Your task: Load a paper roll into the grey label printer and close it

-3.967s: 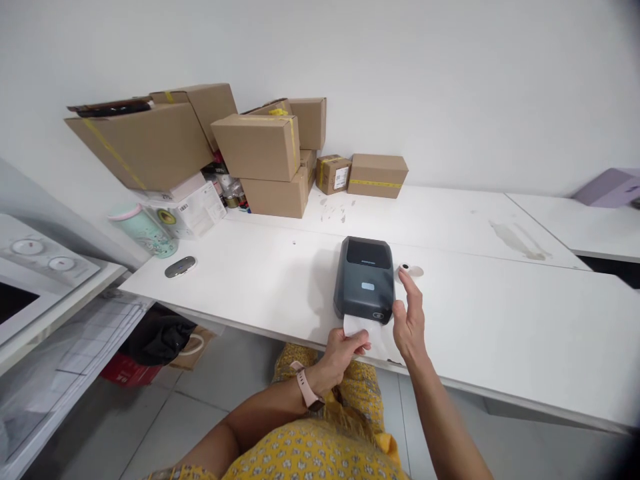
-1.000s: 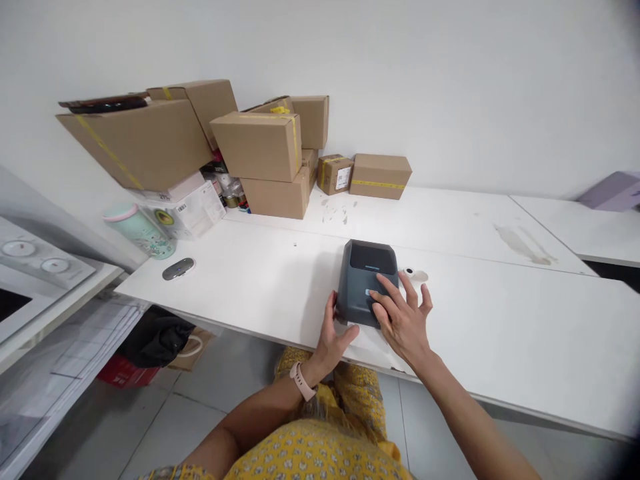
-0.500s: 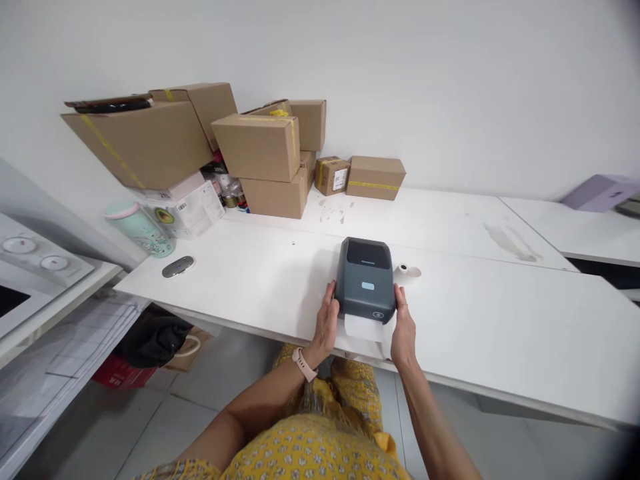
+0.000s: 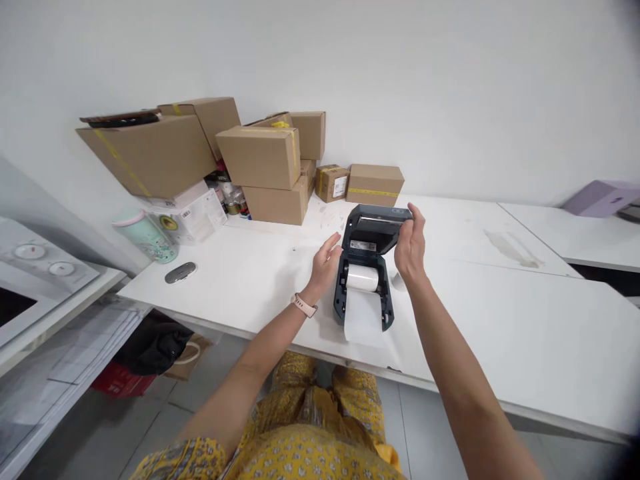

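Note:
A dark grey label printer (image 4: 340, 300) stands on the white table with its lid (image 4: 379, 233) raised and tilted back. Inside it lies a white paper roll (image 4: 363, 278), its loose end (image 4: 361, 317) hanging out over the front. My right hand (image 4: 411, 247) has its fingers bent round the right edge of the lid. My left hand (image 4: 325, 267), fingers stretched out, is at the printer's left side near the hinge; whether it touches is hard to tell. A small white roll (image 4: 399, 282) is partly hidden behind my right wrist.
Cardboard boxes (image 4: 260, 159) are stacked at the back left, with smaller ones (image 4: 375, 185) along the wall. A mint tumbler (image 4: 147, 235) and a grey oval object (image 4: 181, 273) are on the left. A purple box (image 4: 603, 198) sits far right. The table's front edge (image 4: 300, 348) runs before me.
The printer's lid has swung up and back, exposing the paper roll. Both hands have moved away from me, from the printer's front sides; the right one is now on the raised lid.

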A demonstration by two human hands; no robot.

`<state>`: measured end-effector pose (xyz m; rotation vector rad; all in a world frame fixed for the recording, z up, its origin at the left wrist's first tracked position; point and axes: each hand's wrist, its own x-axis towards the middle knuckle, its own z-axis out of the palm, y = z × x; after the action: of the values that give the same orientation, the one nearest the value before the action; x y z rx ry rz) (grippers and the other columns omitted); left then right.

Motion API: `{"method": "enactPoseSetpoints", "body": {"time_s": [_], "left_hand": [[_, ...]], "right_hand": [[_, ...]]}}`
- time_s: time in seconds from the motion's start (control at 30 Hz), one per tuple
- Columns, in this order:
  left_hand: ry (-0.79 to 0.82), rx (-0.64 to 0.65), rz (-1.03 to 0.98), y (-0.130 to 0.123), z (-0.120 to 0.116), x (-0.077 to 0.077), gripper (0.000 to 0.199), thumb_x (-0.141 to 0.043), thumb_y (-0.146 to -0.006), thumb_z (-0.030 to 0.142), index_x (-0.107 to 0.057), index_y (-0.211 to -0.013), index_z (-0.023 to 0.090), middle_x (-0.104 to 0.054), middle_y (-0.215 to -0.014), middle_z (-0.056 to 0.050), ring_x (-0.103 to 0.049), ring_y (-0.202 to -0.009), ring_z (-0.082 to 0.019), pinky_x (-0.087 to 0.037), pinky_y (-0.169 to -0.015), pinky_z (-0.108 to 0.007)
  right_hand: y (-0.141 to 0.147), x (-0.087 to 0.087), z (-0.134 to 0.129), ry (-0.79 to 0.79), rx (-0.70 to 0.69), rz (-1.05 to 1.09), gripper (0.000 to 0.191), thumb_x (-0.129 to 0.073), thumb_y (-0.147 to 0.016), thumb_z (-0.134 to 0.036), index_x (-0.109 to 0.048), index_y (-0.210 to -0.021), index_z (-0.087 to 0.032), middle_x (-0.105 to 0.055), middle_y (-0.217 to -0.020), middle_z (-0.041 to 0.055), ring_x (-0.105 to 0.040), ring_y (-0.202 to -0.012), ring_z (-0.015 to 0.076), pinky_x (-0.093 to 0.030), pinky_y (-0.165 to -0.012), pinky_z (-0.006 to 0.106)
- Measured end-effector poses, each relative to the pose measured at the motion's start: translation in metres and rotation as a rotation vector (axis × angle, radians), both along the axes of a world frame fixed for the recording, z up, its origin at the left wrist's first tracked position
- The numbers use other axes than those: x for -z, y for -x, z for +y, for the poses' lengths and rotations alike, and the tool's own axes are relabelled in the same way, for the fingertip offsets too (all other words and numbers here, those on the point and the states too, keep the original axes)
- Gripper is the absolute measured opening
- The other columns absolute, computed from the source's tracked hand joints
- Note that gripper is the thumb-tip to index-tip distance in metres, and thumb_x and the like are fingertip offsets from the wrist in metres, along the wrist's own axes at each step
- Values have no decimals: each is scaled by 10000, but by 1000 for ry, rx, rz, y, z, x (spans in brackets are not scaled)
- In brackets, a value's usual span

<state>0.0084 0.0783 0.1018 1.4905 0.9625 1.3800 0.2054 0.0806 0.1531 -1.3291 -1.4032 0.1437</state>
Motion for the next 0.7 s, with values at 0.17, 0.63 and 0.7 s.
{"method": "enactPoseSetpoints", "body": {"time_s": [0.17, 0.63, 0.7], "left_hand": [[244, -111, 133, 1, 9, 38, 495, -611, -861, 298, -531, -1330, 162, -598, -1327, -157, -582, -1201, -251, -457, -1025, -411], [220, -127, 739, -12, 24, 27, 445, -610, -826, 459, -591, -1201, 221, -716, -1045, -94, -642, -1028, -290, -466, -899, -383], [239, -77, 804, -11, 30, 21, 461, -608, -815, 436, -588, -1215, 209, -728, -987, -92, -652, -1006, -296, -471, -892, -384]], "right_hand": [[-8, -20, 59, 186, 76, 73, 611, -205, -987, -561, -398, -1418, -173, -568, -1326, 152, -536, -1214, 286, -374, -1016, 460], [-15, 50, -2, 581, -392, -661, 551, -611, -806, -491, -588, -1284, -220, -659, -1234, 114, -621, -1091, 295, -462, -921, 430], [-10, 56, 10, 729, -480, -855, 628, -675, -726, -448, -581, -1306, -228, -658, -1254, 114, -586, -1172, 323, -402, -998, 464]]}}
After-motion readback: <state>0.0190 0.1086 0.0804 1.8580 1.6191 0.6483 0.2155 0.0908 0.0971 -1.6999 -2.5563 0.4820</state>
